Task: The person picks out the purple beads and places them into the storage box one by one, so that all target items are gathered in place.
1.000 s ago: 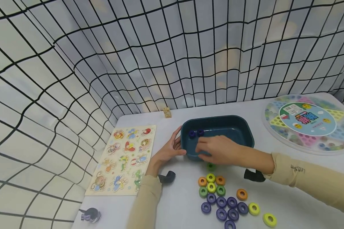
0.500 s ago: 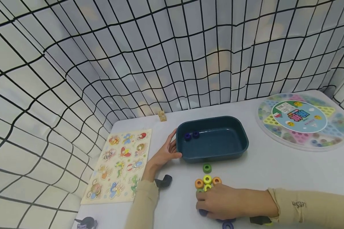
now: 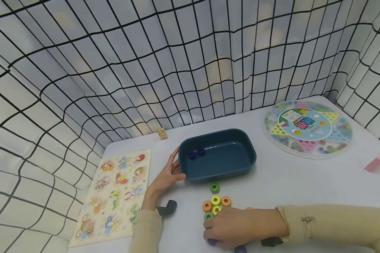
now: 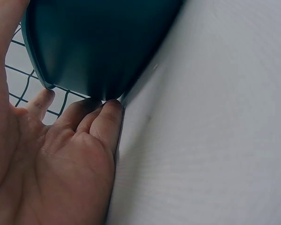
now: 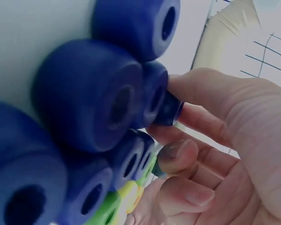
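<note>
A dark teal tray (image 3: 221,165) stands on the white table with two purple rings (image 3: 196,153) inside at its left end. My left hand (image 3: 164,179) rests against the tray's left end, thumb at the front corner, fingers along the side; the left wrist view shows fingertips at the tray's wall (image 4: 98,47). Over the loose rings in front, my right hand (image 3: 229,228) reaches down. In the right wrist view its thumb and forefinger pinch a dark blue-purple ring (image 5: 171,108), among other purple rings (image 5: 89,93). The hand hides part of the cluster in the head view.
Green (image 3: 214,188), yellow (image 3: 215,200) and orange rings (image 3: 226,201) lie before the tray. A picture puzzle board (image 3: 114,196) is at left, a black pipe-shaped piece (image 3: 168,208) by the left wrist. A round game box (image 3: 307,128) and pink block (image 3: 377,162) are at right.
My right hand has moved from over the tray down to the loose rings nearer me and now pinches a purple one. The left hand stays at the tray. The head view has swung right.
</note>
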`<state>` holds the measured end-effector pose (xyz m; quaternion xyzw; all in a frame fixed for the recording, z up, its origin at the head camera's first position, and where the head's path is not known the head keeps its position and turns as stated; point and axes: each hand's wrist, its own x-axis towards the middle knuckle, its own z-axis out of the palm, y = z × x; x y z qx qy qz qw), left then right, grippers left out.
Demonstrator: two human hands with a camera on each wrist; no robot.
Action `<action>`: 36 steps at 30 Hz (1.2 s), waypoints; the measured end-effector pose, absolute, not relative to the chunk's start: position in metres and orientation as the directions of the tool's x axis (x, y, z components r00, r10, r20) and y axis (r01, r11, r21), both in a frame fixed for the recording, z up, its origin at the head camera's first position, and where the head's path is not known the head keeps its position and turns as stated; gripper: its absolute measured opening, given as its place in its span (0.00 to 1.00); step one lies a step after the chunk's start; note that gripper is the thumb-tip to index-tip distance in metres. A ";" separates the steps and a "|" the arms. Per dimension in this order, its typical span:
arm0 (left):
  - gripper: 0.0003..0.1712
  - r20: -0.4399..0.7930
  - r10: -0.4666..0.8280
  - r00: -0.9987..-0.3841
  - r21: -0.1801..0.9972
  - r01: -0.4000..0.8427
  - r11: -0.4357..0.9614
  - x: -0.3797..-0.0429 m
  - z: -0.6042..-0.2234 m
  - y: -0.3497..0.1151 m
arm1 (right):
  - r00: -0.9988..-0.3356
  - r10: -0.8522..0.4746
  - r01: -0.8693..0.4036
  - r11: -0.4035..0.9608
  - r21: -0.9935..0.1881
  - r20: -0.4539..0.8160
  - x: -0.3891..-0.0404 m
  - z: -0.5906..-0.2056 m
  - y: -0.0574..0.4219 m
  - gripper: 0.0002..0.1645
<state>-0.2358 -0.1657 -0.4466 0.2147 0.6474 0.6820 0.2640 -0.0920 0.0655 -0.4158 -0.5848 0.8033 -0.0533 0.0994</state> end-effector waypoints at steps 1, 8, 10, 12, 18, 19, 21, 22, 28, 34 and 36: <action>0.57 -0.049 0.633 -0.772 0.997 -0.079 -0.019 -0.235 -0.447 -0.169 | -0.293 -0.951 -0.929 0.307 -0.207 -0.098 -0.092 -0.415 0.063 0.11; 0.56 -0.043 0.621 -0.783 0.997 -0.071 -0.022 -0.241 -0.457 -0.180 | -0.336 -0.934 -0.898 0.356 -0.259 -0.119 -0.097 -0.402 0.063 0.16; 0.56 -0.045 0.617 -0.785 0.997 -0.073 -0.021 -0.243 -0.461 -0.180 | -0.370 -0.923 -0.888 0.385 -0.250 -0.104 -0.101 -0.396 0.067 0.16; 0.56 -0.045 0.618 -0.785 0.997 -0.074 -0.021 -0.244 -0.462 -0.179 | -0.413 -0.907 -0.872 0.420 -0.251 -0.083 -0.106 -0.390 0.073 0.16; 0.57 -0.037 0.643 -0.765 0.997 -0.072 -0.029 -0.245 -0.457 -0.171 | -0.560 -0.824 -0.760 0.551 -0.345 -0.085 -0.127 -0.371 0.094 0.17; 0.57 -0.032 0.649 -0.760 0.997 -0.068 -0.031 -0.244 -0.455 -0.170 | -0.586 -0.805 -0.736 0.575 -0.357 -0.091 -0.131 -0.368 0.097 0.17; 0.58 -0.031 0.652 -0.758 0.998 -0.061 -0.023 -0.242 -0.450 -0.168 | -0.638 -0.766 -0.701 0.622 -0.350 -0.084 -0.141 -0.363 0.103 0.17; 0.58 -0.032 0.652 -0.757 0.998 -0.059 -0.021 -0.241 -0.448 -0.167 | -0.660 -0.747 -0.687 0.641 -0.343 -0.074 -0.146 -0.362 0.107 0.17; 0.60 -0.043 0.655 -0.754 0.998 -0.064 -0.008 -0.237 -0.445 -0.166 | -0.738 -0.674 -0.643 0.712 -0.282 -0.020 -0.180 -0.363 0.125 0.18; 0.59 -0.039 0.654 -0.755 0.997 -0.071 -0.023 -0.238 -0.449 -0.168 | -0.775 -0.631 -0.605 0.756 -0.250 -0.030 -0.216 -0.366 0.132 0.18; 0.60 -0.042 0.652 -0.757 0.997 -0.072 -0.020 -0.238 -0.449 -0.168 | -0.784 -0.619 -0.592 0.770 -0.239 -0.054 -0.229 -0.367 0.130 0.18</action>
